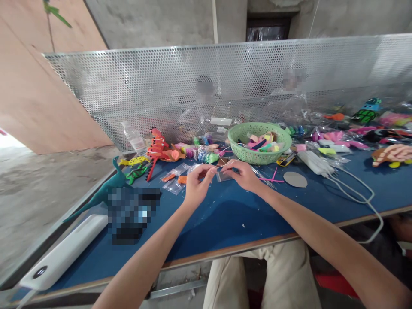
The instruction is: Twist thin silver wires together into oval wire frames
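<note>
My left hand (198, 182) is pinched closed over the blue table (206, 227), its thumb and fingertips on a thin pale strand (219, 166). Close beside it on the right, my right hand (240, 173) pinches the same strand. A loop of the strand rises above both hands toward the basket. Just behind my right hand stands a green basket (236, 151) with colourful foam pieces. Small clear bags with orange pieces (182, 179) lie left of my left hand. Pink sticks (272, 179) and thin wires lie right of my right hand.
A teal dinosaur (111, 182), a red dragon figure (156, 148) and a white power bank (67, 251) are at the left. A grey oval (295, 179), a white power strip (313, 162) with cables and bagged toys lie right. Behind stands a perforated metal screen (161, 81).
</note>
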Motion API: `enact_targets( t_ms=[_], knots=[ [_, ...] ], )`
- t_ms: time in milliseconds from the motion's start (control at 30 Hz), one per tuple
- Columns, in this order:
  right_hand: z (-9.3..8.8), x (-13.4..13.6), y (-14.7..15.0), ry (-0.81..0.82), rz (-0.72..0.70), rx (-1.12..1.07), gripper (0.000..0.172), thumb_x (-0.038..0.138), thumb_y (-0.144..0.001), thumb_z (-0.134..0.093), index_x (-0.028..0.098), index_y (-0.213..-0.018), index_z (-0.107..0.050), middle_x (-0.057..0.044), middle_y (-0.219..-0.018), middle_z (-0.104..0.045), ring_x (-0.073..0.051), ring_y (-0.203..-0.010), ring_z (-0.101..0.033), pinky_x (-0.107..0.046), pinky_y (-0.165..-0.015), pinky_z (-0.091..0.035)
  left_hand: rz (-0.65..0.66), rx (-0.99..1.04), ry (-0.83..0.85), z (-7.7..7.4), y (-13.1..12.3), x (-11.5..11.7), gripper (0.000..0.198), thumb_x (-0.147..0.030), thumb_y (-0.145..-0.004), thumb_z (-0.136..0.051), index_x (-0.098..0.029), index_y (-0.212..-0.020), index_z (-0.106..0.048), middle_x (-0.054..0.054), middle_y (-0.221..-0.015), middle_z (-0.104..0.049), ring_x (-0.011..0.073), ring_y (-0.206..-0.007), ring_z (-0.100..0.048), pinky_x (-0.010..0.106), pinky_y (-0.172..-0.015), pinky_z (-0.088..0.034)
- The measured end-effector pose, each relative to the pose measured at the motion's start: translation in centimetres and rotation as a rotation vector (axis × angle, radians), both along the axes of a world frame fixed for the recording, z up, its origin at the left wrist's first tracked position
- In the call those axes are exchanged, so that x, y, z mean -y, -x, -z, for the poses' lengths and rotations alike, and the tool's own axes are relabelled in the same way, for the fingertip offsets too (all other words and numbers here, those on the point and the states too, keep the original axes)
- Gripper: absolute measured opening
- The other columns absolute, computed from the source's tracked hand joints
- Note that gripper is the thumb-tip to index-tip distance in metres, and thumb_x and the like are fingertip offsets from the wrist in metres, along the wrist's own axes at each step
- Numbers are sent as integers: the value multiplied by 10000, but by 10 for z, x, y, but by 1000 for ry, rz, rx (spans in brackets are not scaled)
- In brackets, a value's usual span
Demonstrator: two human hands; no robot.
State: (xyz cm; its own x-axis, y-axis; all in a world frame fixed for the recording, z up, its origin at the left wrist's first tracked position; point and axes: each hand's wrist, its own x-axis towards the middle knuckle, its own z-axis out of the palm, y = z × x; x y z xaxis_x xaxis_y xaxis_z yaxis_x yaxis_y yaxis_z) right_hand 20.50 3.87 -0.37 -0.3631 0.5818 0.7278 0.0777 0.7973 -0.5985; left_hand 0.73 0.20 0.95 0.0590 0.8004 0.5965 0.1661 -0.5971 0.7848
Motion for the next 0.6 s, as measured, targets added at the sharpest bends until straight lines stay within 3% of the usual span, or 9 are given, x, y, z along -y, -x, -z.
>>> enact_targets(
  t_ms=[300, 600],
  knots=[
    [-1, 0, -2, -38, 11, 45, 155, 278, -984, -579, 252, -1041, -722, -43, -983, -704, -177, -899, -652, -321, -820, -510, 30, 171, 78, 0, -2, -7, 247, -416, -876, -701, -170, -847, -700, 13, -743, -645, 81, -548, -484, 218, -536, -394],
    [1, -4, -4, -50, 46, 41, 179, 325, -984, -573, 263, -1037, -733, -53, -986, -707, -188, -878, -641, -321, -768, -503, 13, 143, 72, 5, -2, -10, 250, -424, -887, -687, -174, -881, -698, 11, -732, -645, 81, -542, -476, 216, -523, -389]
  ],
)
